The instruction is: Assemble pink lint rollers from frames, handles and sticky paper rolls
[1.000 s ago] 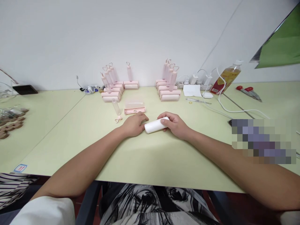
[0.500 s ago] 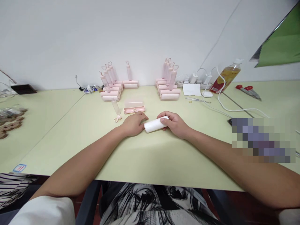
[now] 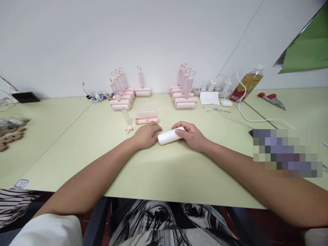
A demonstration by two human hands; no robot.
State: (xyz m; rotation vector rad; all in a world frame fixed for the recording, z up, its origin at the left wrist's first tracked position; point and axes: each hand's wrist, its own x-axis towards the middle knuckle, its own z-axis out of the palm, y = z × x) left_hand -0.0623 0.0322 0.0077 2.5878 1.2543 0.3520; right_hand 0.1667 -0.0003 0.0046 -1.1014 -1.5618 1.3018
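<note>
My right hand grips a white roll, smooth like a lint-roller refill, its thumb on top and fingers behind. The roll lies slanted, its left end close to my left hand. That hand rests on the table with fingers apart and holds nothing; whether its thumb touches the roll I cannot tell. Just beyond it lies a small pink case with its clear lid raised and a ring-like thing inside. To the left is a clear tube beside a pink heart-shaped loop piece.
Pink roller sets with upright heart-topped tubes stand in a left group and a right group, plus a single set between. Farther right are tweezers, white paper, a white cable and a leaning drink bottle.
</note>
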